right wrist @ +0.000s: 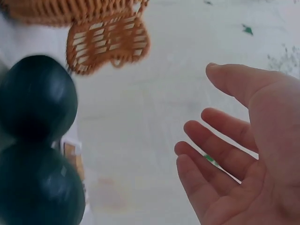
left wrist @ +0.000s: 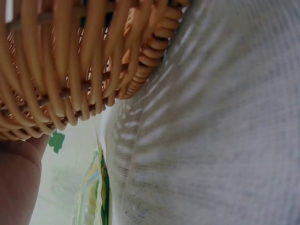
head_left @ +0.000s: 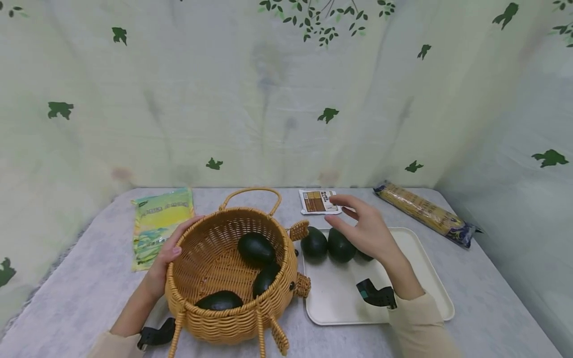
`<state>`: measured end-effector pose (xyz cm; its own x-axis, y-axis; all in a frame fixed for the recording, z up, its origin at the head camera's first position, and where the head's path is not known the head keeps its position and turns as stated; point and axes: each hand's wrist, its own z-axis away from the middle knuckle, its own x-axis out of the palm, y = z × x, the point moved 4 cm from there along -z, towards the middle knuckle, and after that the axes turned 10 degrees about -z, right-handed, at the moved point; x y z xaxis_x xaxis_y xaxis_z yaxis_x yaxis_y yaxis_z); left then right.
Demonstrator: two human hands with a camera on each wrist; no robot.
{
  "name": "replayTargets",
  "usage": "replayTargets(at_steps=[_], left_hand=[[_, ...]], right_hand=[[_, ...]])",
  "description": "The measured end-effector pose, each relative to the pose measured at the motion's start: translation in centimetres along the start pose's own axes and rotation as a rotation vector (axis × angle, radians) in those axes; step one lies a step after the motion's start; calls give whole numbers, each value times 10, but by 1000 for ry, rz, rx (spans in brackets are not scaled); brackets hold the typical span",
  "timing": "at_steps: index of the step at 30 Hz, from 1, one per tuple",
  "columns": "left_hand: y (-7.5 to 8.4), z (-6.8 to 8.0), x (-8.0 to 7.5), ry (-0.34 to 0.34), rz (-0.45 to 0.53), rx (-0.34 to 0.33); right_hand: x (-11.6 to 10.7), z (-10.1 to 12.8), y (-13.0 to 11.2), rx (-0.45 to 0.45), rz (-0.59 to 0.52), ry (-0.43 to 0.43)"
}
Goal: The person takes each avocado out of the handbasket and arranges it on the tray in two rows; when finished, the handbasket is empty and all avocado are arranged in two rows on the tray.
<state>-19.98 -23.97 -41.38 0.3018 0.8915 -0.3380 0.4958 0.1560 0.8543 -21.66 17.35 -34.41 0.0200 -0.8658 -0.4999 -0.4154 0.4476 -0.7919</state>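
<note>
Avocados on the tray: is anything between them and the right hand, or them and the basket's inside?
Nothing visible blocks the right hand, which hovers over the avocados. Toward the inside of the wicker basket, its side wall and a woven flap stand in between.

The back wall looks like pale, wrinkly cloth, white with a bit of green. Small dark green birds are on it, and leafy twigs hang at the top. The right wall looks bluer. The tabletop is light grey. Soft light shines over everything.
</note>
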Motion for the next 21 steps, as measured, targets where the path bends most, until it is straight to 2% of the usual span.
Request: replayTargets(at_steps=[8,16,21], left_hand=[[3,-1,0,5,-6,4],[2,-1,1,6,-18,10],[-1,0,0,8,-12,14]], right_hand=[[19,-12,-28,-46,-121,-87],[39,-19,-53,-108,-116,-198],[56,-25,-68,-176,-166,-276]])
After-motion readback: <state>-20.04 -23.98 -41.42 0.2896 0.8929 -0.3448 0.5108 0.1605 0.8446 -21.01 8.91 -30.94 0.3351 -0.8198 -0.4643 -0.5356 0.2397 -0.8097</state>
